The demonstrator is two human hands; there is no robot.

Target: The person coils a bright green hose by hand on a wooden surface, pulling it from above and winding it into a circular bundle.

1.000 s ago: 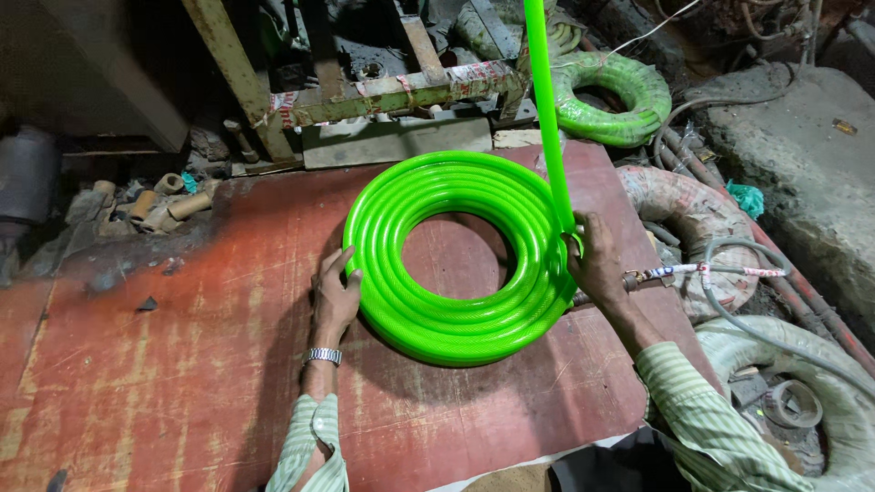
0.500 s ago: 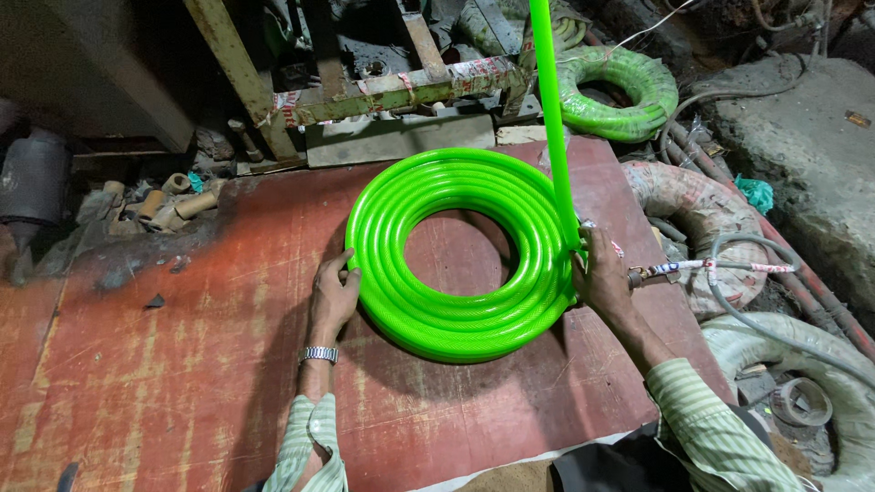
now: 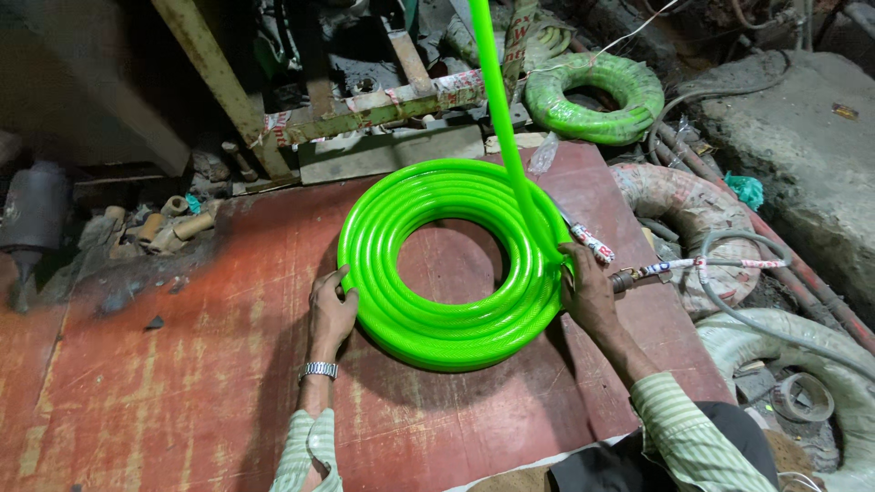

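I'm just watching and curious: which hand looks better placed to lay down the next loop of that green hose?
Probably the right hand: it sits where the incoming hose meets the coil, so it can guide it round. The left hand only presses the coil's opposite edge.

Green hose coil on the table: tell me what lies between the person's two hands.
In the head view, only the green hose coil and the bare red tabletop in its hole lie between the left hand and right hand.

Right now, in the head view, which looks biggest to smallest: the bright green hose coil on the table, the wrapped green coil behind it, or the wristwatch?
1. bright green hose coil
2. wrapped green coil, though it lies farther away, so it may really be closer in size
3. wristwatch
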